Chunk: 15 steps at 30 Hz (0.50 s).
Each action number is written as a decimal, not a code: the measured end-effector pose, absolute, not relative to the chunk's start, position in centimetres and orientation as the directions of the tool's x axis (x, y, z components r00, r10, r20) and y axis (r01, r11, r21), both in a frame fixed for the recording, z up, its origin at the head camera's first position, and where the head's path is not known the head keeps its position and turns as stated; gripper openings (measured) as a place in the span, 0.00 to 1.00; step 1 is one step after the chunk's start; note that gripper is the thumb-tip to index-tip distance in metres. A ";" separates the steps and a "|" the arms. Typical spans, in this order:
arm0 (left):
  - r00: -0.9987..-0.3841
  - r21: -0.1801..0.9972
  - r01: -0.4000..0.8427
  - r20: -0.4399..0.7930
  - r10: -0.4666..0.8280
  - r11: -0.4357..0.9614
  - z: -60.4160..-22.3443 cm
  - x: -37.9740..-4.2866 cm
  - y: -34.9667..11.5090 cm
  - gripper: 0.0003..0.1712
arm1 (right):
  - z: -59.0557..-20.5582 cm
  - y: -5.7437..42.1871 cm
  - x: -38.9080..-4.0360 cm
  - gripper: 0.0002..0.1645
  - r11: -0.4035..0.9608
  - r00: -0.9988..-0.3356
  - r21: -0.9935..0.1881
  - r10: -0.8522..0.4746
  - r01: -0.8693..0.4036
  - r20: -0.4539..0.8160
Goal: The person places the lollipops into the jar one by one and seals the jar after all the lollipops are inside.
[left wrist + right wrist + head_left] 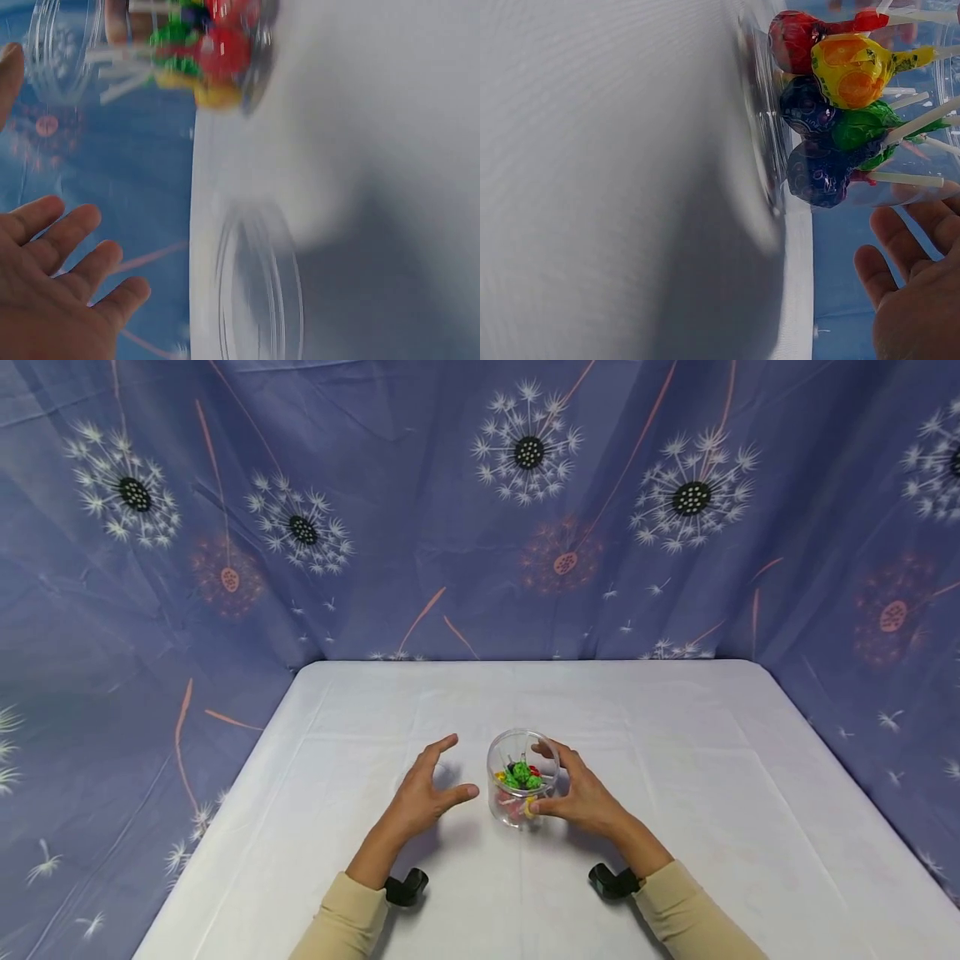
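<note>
A clear round jar (501, 806) stands upright on the white table. Wrapped lollipops (851, 71) in red, yellow, green and dark blue lie inside it, white sticks toward the opening. My right hand (588, 797) holds the jar from the right, thumb at the front and index finger behind. Its other fingers stay extended in the right wrist view. To the left of the jar, my left hand (420, 797) hovers apart from it, fingers spread, holding nothing. A clear round thing like a lid (296, 300) lies on the table in the left wrist view; I cannot make it out in the head view.
White cloth covers the table (675, 735). A blue curtain with dandelion prints (420, 527) hangs behind it and along both sides. Each wrist carries a black strapped-on device, such as the left one (407, 887).
</note>
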<state>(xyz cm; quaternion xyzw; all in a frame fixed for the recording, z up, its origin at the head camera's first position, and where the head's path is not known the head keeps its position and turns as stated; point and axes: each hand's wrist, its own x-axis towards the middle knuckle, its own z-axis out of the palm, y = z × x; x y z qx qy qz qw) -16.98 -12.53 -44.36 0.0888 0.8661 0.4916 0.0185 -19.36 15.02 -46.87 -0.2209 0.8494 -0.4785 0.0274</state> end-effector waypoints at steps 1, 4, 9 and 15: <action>-0.985 0.853 0.130 0.052 0.167 0.505 -44.4 -17.0 -13.0 0.49 | -46.9 15.0 -19.4 0.60 0.445 -0.900 -0.824 -0.403 -0.351 0.166; -0.988 0.842 0.112 0.036 0.153 0.527 -44.7 -17.0 -14.5 0.49 | -46.8 15.0 -19.4 0.60 0.444 -0.899 -0.824 -0.406 -0.351 0.164; -0.993 0.800 0.078 0.008 0.120 0.594 -45.5 -17.0 -16.4 0.50 | -46.7 15.1 -19.3 0.60 0.442 -0.903 -0.831 -0.401 -0.338 0.153; -0.995 0.702 0.071 0.002 0.098 0.709 -46.2 -17.1 -18.1 0.53 | -46.6 15.1 -19.3 0.61 0.445 -0.901 -0.829 -0.407 -0.338 0.149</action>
